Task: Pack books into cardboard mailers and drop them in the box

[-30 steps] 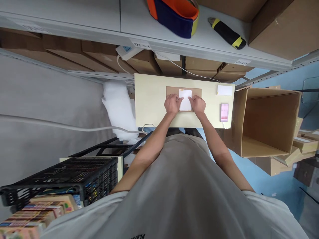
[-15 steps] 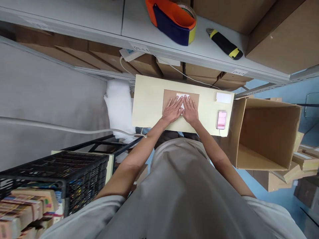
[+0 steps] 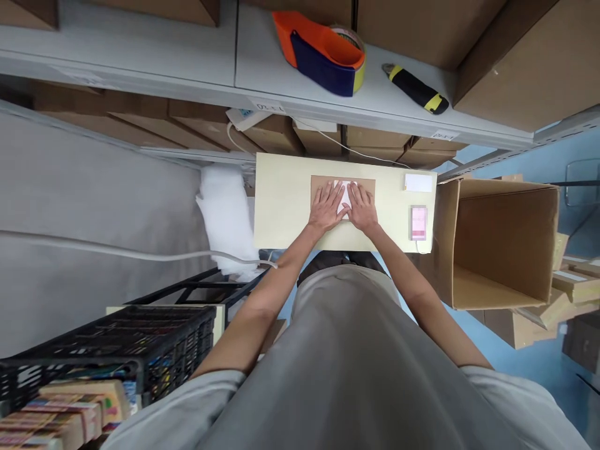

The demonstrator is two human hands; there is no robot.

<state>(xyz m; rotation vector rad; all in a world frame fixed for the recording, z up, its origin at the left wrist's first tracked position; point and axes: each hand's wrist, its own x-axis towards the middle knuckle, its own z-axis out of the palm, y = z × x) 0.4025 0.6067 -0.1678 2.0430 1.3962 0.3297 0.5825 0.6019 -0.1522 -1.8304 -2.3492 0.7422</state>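
Note:
A flat brown cardboard piece or package [image 3: 323,180] lies on the pale yellow table [image 3: 281,206] in front of me. On its middle is a white label [image 3: 345,195], partly covered by my fingers. My left hand [image 3: 327,207] rests flat with fingers spread over the label's left side and the cardboard. My right hand [image 3: 362,207] lies flat the same way on the label's right side. Both thumbs come close together near the label's lower part. Neither hand grips anything.
On the shelf above sit an orange and blue tape dispenser [image 3: 323,56] and a black and yellow utility knife [image 3: 417,89]. A phone [image 3: 419,223] and a white slip [image 3: 419,182] lie at the table's right. An open carton [image 3: 501,244] stands right, a black crate [image 3: 173,337] left.
My hands stay flat on the label and cardboard, with only slight shifts of the fingers. The whole view has tilted a little, so the shelf shows more.

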